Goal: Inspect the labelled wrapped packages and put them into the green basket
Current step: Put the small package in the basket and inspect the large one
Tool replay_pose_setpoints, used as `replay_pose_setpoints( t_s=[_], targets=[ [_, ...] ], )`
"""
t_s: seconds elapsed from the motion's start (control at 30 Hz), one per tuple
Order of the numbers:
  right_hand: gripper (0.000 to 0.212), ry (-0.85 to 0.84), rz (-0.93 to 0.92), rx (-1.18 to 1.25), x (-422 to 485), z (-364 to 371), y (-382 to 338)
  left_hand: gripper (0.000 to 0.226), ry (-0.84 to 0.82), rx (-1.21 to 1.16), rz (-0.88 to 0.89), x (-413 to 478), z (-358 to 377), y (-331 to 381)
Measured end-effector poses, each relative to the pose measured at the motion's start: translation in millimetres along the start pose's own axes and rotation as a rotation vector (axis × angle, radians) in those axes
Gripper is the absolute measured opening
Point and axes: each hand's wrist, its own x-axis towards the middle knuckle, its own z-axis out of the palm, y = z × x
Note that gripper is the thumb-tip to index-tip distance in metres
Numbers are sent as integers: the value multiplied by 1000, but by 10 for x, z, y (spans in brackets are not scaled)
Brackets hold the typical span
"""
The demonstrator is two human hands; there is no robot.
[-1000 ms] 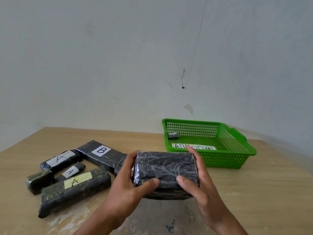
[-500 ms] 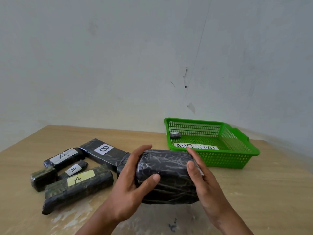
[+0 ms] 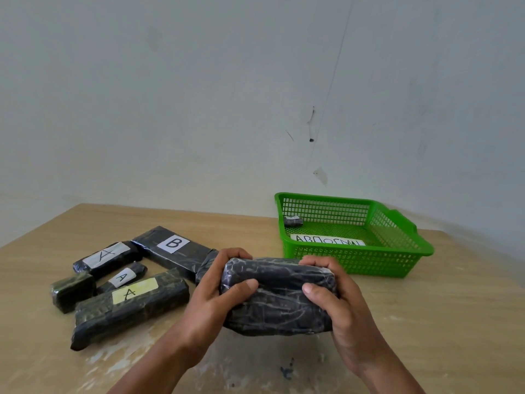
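Note:
A thick black wrapped package (image 3: 277,297) is held above the table's front middle, no label showing on the sides I see. My left hand (image 3: 218,291) grips its left end, thumb on the near face. My right hand (image 3: 338,294) grips its right end the same way. The green basket (image 3: 397,260) stands at the back right, holding a small black package (image 3: 293,221) and a white strip with writing (image 3: 326,239). To the left lie several black packages: one labelled B (image 3: 173,247), and others labelled A (image 3: 106,255), (image 3: 122,277), (image 3: 130,301).
A small unlabelled dark block (image 3: 72,290) lies at the far left of the pile. Another dark package (image 3: 205,268) is partly hidden behind my left hand. The wooden table (image 3: 426,322) ends at a pale wall behind.
The package has been turned in my hands, its top rolling toward me. My fingers have curled over its far edge and both thumbs now press on the near face.

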Motion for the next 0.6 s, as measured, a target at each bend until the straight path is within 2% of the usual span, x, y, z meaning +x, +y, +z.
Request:
replay_pose_setpoints(
  t_s=[0.1, 0.2, 0.3, 0.43, 0.53, 0.6],
  targets=[
    [51, -11, 14, 13, -7, 9, 16, 36, 57, 12, -16, 0, 41, 5],
    [37, 22, 29, -31, 18, 8, 27, 21, 97, 63, -26, -3, 94, -5],
    [26, 81, 35, -68, 39, 4, 17, 22, 132, 114, -25, -20, 121, 6],
    [34, 45, 4, -87, -1, 17, -42, 22, 123, 126, -3, -42, 150, 33],
    [39, 68, 0, -80, -3, 42, -71, 34, 109, 86, 0, -34, 134, 49],
    [37, 107, 4, -33, 7, 63, -66, 61, 91, 1, 17, -17, 85, 46]
  ],
)
